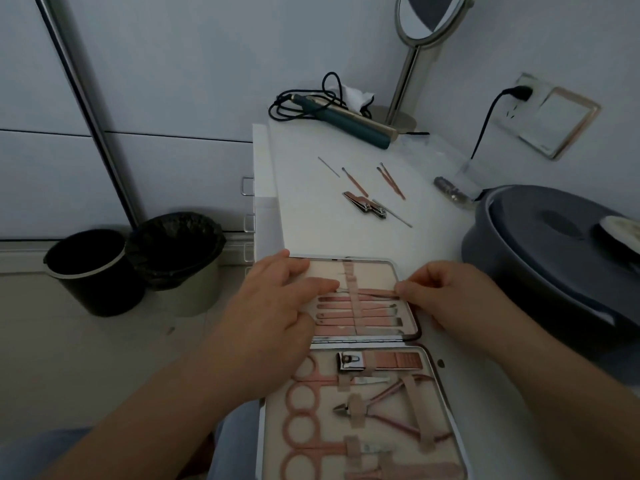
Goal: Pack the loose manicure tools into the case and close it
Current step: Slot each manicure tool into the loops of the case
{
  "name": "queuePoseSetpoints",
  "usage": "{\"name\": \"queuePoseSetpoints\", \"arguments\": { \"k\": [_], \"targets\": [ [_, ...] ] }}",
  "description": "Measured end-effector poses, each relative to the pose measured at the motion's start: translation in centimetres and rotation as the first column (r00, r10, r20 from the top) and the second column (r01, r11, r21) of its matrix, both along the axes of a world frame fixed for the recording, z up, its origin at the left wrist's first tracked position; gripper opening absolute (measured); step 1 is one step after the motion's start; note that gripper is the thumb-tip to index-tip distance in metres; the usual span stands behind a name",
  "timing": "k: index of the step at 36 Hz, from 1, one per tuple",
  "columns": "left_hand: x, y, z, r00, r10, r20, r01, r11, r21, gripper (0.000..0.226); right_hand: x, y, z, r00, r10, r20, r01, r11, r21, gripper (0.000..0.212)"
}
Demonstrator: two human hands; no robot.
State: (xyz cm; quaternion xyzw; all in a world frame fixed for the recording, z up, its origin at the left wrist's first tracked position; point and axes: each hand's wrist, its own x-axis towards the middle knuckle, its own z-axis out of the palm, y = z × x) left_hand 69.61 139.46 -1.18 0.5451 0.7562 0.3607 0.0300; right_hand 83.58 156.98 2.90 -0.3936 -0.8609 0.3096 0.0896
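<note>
Case (360, 337) open flat, rose-gold tools strapped; right hand (446, 292) grip pinching tool (377, 292), left hand (277, 306) fingers flat.

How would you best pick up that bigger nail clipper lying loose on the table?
Pinch the larger nail clipper across its narrow sides near the middle, coming straight down from above. It lies flat on the table, with the smaller clipper close at its near end, so the middle probably offers more room.

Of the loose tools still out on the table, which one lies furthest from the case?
The thin silver needle-like probe, alone at the far left of the group. The rose-gold picks and both clippers lie nearer the case.
</note>
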Motion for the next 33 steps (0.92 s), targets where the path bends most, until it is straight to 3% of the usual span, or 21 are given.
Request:
{"name": "queuePoseSetpoints", "arguments": {
  "k": [4,8,33],
  "targets": [
    [0.0,-0.2,0.4,1.000,-0.012,0.008,0.012,0.999,-0.051,0.045,-0.4,-0.9,-0.2,0.998,0.061,-0.030,-0.057,0.988,0.142,0.012],
    [0.2,-0.1,0.7,1.000,0.010,-0.007,-0.010,0.994,-0.111,0.052,-0.7,-1.5,-0.3,0.990,0.140,-0.018,-0.132,0.966,0.224,0.019],
    [0.2,-0.1,0.5,0.997,0.081,-0.004,-0.081,0.994,-0.080,0.060,-1.7,-0.4,-0.3,0.981,0.182,-0.069,-0.174,0.978,0.112,0.017]
  ]
}}
